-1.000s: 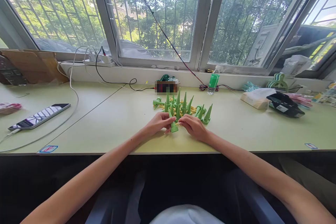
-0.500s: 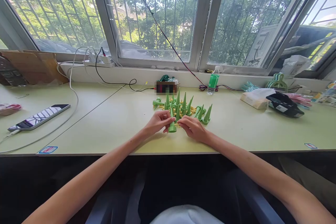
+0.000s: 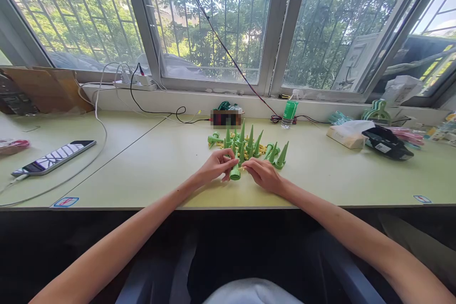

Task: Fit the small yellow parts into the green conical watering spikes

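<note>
My left hand pinches a green cone-shaped spike, tilted with its wide end towards me. My right hand is closed beside it, its fingertips pinching a small yellow piece at the spike's wide end. Both hands rest on the pale green table. Just behind them stand several more green spikes, some upright and some lying down, among a scatter of small yellow pieces.
A phone on a white cable lies at the left. A green-labelled bottle, a tissue pack and a black pouch sit towards the back right. Cables and a power strip run along the window sill.
The spike in my left hand has tipped from nearly upright to slanted, wide end towards me. My right fingers have stayed at that end.
</note>
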`<state>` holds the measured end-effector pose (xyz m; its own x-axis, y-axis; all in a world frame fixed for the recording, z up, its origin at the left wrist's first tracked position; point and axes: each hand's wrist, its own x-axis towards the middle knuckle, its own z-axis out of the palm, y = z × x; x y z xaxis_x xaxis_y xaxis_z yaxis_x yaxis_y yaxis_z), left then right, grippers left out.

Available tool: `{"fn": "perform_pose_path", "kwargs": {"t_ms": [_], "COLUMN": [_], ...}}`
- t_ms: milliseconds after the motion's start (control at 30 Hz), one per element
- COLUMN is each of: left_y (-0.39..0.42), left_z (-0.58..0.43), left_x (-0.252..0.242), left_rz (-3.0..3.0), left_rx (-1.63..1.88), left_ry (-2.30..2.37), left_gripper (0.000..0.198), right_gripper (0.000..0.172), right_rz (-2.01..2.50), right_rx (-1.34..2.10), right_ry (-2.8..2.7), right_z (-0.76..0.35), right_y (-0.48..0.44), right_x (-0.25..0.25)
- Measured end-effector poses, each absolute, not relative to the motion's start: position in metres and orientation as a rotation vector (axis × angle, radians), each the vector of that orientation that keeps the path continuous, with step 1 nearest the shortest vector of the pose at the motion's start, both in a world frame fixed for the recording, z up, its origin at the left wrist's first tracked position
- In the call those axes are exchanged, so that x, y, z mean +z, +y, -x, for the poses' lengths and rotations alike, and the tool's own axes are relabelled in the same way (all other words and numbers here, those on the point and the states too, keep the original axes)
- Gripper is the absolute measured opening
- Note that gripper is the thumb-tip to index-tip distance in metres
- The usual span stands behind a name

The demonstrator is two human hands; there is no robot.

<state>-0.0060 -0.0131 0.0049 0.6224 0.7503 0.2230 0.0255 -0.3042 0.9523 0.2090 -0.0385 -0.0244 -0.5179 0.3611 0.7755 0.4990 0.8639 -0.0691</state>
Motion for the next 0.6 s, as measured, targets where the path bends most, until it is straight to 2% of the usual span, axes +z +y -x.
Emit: {"fn": "perform_pose_path", "kwargs": {"t_ms": [600], "left_y": [-0.0126], "left_z": [0.0078], "left_x": [0.0069], "left_rz": [-1.529], "left_rx": [0.683], "left_ry": [0.472], "left_gripper": [0.037], "right_gripper": [0.018], "right_rz": [0.567], "right_rx": [-0.241], "right_ry": [-1.973], "right_z": [-0.2091], "right_y": [-0.0346], "right_x": [-0.031]}}
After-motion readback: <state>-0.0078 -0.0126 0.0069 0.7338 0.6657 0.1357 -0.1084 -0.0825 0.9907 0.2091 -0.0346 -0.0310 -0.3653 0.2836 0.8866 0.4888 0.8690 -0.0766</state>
